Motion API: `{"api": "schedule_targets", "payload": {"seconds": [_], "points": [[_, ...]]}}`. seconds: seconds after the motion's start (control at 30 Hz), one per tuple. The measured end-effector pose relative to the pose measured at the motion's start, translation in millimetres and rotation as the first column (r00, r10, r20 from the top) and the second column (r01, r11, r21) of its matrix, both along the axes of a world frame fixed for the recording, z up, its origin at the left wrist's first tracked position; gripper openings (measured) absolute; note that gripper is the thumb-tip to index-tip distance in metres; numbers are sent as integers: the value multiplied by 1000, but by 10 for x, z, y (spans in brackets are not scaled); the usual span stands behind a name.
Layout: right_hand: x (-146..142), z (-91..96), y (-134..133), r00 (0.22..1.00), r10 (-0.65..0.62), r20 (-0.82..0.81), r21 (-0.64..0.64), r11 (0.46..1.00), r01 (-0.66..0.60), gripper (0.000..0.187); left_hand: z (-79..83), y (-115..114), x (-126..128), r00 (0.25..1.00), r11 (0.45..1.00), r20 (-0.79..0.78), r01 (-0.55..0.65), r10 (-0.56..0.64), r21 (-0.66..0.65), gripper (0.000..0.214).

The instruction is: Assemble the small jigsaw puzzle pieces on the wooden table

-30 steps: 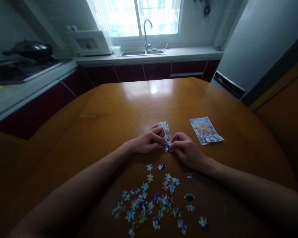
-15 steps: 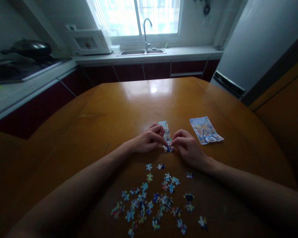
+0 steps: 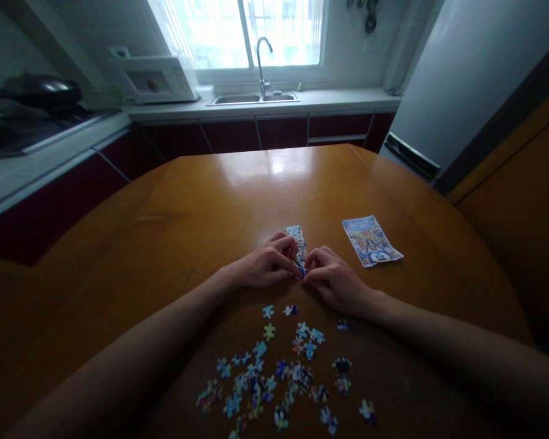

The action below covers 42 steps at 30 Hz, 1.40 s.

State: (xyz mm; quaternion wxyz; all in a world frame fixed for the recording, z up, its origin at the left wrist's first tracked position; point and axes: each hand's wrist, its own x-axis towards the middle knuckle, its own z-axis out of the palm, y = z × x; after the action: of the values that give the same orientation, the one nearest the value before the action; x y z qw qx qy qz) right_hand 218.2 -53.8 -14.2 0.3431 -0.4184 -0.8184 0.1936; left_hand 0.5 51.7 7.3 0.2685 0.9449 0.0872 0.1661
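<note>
A narrow strip of joined jigsaw puzzle (image 3: 296,236) lies on the wooden table (image 3: 238,201), its far end showing between my hands. My left hand (image 3: 271,261) rests along the strip's left side, fingers curled and pressed at its near end. From the right, my right hand (image 3: 336,280) pinches thumb and fingertips at that same near end, on the jigsaw puzzle there. The fingertips nearly meet and partly hide the pieces, so I cannot tell one piece from the joined part. Several loose puzzle pieces (image 3: 297,373) are scattered nearer to me, some overlapping in a heap.
To the right of my hands lies a printed picture sheet (image 3: 370,241), slightly curled. Beyond the table's far edge are a counter with a sink (image 3: 238,99), a microwave (image 3: 155,79) and a pan (image 3: 41,91) on the stove. A fridge (image 3: 466,73) stands at the right.
My right hand has moved in closer to my left at the strip's near end, covering more of it. The whole view has shifted slightly; the loose pieces and sheet lie as before.
</note>
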Motion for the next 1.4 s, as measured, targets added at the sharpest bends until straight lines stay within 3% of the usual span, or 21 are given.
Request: {"api": "schedule_targets", "payload": {"seconds": [0.87, 0.97, 1.03, 1.1, 1.13, 1.2, 1.27, 1.4], "points": [[-11, 18, -6, 1000, 20, 20, -17, 1000, -20, 22, -27, 6, 21, 999, 1000, 46, 7, -7, -14, 22], [-6, 24, -3, 999, 44, -4, 6, 999, -44, 23, -68, 17, 39, 991, 994, 87, -108, 105, 25, 21], [1, 21, -3, 997, 63, -54, 46, 997, -60, 24, -110, 62, 43, 929, 933, 161, -350, 334, 87, 18], [8, 16, -4, 991, 61, -116, 83, 995, -52, 25, -154, 140, 31, 783, 791, 260, -604, 565, 97, 16], [10, 13, -5, 988, 50, -143, 93, 995, -37, 25, -174, 185, 18, 710, 724, 291, -685, 641, 76, 16], [12, 11, -8, 985, 21, -173, 100, 995, -4, 25, -209, 269, -15, 643, 663, 285, -748, 711, 34, 17], [11, 10, -10, 983, -4, -181, 100, 995, 23, 24, -235, 320, -42, 665, 681, 228, -732, 711, 10, 24], [10, 3, -11, 982, -35, -187, 86, 995, 52, 22, -249, 318, -60, 816, 818, 95, -574, 570, 33, 63]]}}
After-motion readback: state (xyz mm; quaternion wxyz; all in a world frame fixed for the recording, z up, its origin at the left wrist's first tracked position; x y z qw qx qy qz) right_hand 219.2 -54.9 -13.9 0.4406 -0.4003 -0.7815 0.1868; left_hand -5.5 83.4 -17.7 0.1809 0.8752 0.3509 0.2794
